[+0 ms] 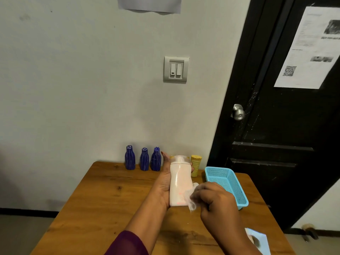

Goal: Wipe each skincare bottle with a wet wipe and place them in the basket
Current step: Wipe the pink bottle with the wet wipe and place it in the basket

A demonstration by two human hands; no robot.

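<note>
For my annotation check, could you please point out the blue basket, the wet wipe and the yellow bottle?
blue basket (217, 174): head view, far mesh wall.
wet wipe (192, 197): head view, crumpled middle.
yellow bottle (195, 166): head view, upper body.

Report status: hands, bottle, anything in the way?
Left hand grips pink bottle. Right hand presses wipe against its lower side. Blue basket close right, nothing blocking.

left hand (163, 181): grips pale bottle (179, 181) above counter (110, 199), cap end away
right hand (217, 201): pinches wet wipe (192, 197) against bottle's lower right side
basket (217, 173): blue, on counter, just right of the hands
back row: three blue bottles (144, 159), yellow bottle (195, 165), standing by wall
</note>
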